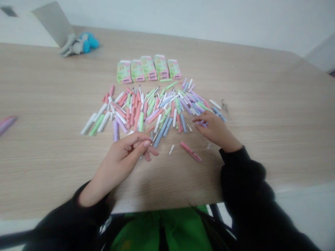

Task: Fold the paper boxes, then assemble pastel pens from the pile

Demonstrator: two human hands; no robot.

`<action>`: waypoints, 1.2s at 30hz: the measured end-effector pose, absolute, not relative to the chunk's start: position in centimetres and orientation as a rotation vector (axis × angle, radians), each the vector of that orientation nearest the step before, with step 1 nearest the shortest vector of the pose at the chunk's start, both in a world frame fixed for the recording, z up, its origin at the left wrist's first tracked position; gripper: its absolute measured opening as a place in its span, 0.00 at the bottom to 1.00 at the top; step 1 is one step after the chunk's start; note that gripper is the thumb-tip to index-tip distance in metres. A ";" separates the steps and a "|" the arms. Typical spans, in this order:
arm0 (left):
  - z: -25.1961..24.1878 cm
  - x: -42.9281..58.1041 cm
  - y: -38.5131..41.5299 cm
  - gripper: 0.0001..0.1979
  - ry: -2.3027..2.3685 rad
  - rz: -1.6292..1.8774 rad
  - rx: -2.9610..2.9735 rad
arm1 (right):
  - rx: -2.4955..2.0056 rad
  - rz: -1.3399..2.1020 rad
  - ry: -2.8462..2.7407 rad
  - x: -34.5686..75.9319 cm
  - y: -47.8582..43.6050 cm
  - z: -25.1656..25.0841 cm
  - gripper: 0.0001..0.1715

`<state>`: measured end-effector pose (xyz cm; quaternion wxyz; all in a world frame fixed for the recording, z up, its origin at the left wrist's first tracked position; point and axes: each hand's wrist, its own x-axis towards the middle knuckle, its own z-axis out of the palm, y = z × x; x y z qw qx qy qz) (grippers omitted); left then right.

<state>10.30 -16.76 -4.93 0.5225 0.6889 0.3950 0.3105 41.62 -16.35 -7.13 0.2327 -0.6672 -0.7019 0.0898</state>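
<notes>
A wide heap of pastel pen parts [136,108], in pink, green, white, purple and blue, lies across the middle of the table. My left hand [128,150] hovers at the heap's near edge, thumb and index finger pinched together. Whatever is between those fingertips is too small to make out. At the heap's right side, my right hand [213,127] reaches over purple pieces with thumb and index finger apart. Between my hands lies a single pink pen [191,151], and a small white tip piece [171,150] rests to its left.
Several green-and-pink small boxes [137,70] stand in a row behind the heap. A blue and grey plush toy [81,43] sits far left beside a grey panel [53,22]. A purple and pink item [7,123] lies at the left edge of view.
</notes>
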 end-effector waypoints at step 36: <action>-5.8 11.4 -16.3 0.08 0.807 0.693 1.678 | -1.459 0.383 -1.828 35.1 -17.9 -6.2 0.06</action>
